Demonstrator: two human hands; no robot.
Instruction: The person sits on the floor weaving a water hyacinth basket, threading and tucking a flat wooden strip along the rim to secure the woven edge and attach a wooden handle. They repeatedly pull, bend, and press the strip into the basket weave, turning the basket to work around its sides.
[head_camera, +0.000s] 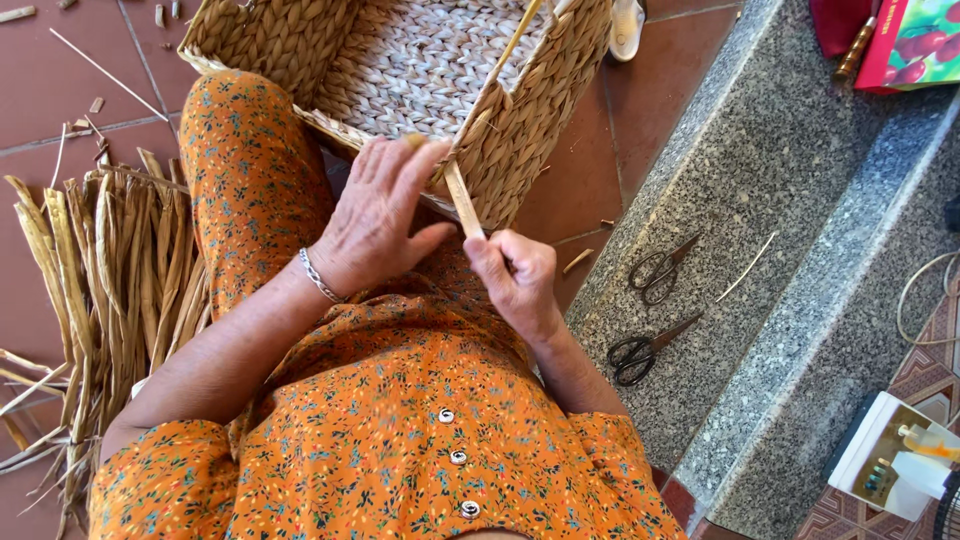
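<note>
- The left hand (378, 215) lies palm down with fingers spread loosely and pointing up toward the rim of the woven basket (525, 125); its thumb juts out to the right, and its fingertips touch the upper part of a flat dried strand (463, 200).
- A silver bracelet (318, 275) circles the left wrist, and the forearm runs down and left across the orange floral dress (400, 430).
- The right hand (518, 280) is curled closed, pinching the lower end of the strand between thumb and forefinger; its wrist bends back toward the body.
- The strand stands nearly upright between the two hands, against the near corner of the basket, which rests on the person's lap and the red tiled floor (60, 80).
- A bundle of dried reeds (110, 290) lies on the floor at the person's left.
- Two pairs of dark scissors (660, 268) (645, 350) lie on the grey stone step (780, 200) at the right, well apart from both hands.
</note>
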